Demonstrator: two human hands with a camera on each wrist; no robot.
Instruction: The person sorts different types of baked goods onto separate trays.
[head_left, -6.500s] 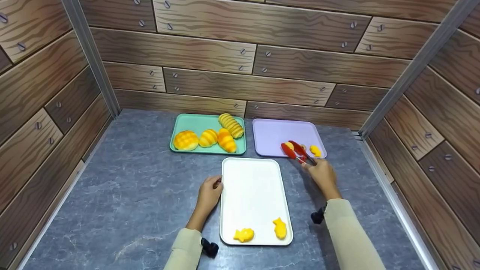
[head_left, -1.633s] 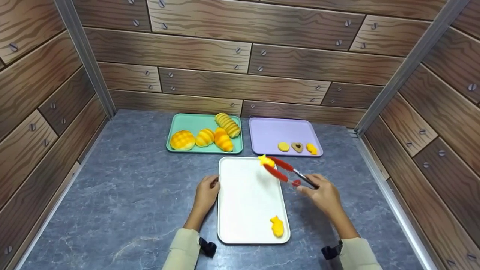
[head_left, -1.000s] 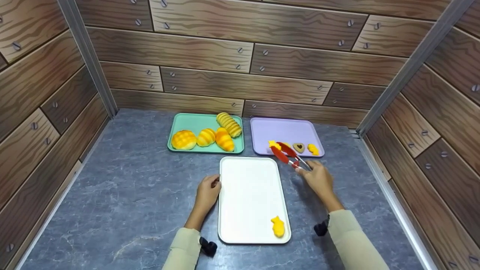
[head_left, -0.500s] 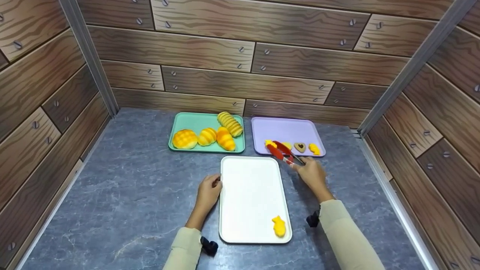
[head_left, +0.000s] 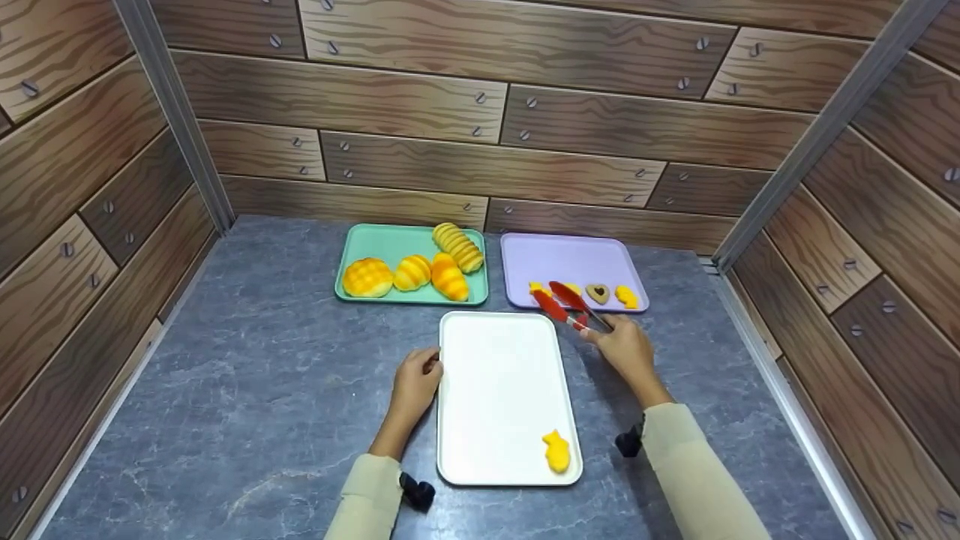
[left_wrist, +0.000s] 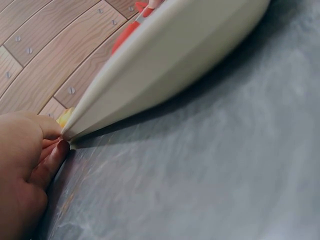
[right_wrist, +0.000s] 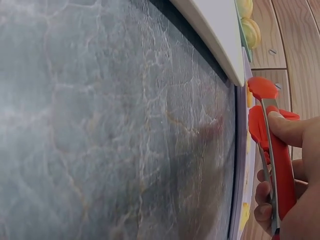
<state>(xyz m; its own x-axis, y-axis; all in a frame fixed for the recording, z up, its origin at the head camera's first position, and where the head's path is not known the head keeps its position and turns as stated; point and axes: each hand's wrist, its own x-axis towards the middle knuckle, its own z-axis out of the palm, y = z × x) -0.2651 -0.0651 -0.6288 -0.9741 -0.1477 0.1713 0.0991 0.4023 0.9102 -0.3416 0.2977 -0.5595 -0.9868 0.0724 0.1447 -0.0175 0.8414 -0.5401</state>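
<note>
My left hand (head_left: 416, 386) pinches the left rim of the white tray (head_left: 499, 375); the left wrist view shows thumb and fingers at its edge. My right hand (head_left: 628, 351) holds red-tipped tongs (head_left: 550, 306) over the front of the purple tray (head_left: 562, 255). Their tips stand apart. Just beyond the left tip lies a yellow fish-shaped piece (head_left: 535, 287), partly hidden by the tongs. A round yellow cookie (head_left: 575, 288), mostly covered, a heart cookie (head_left: 598, 293) and another yellow piece (head_left: 626, 297) sit to its right. One yellow fish (head_left: 556, 451) lies at the white tray's lower right.
A green tray (head_left: 390, 240) with several breads, among them a round bun (head_left: 367, 278) and a ridged long loaf (head_left: 457, 247), stands left of the purple tray. Wood-patterned walls (head_left: 420, 161) enclose the grey marbled table (head_left: 285, 360) at back and sides.
The tongs have carried one yellow fish from the white tray to the purple tray's front left and let it go. Their tips have spread. My left hand stays at the white tray's rim.
</note>
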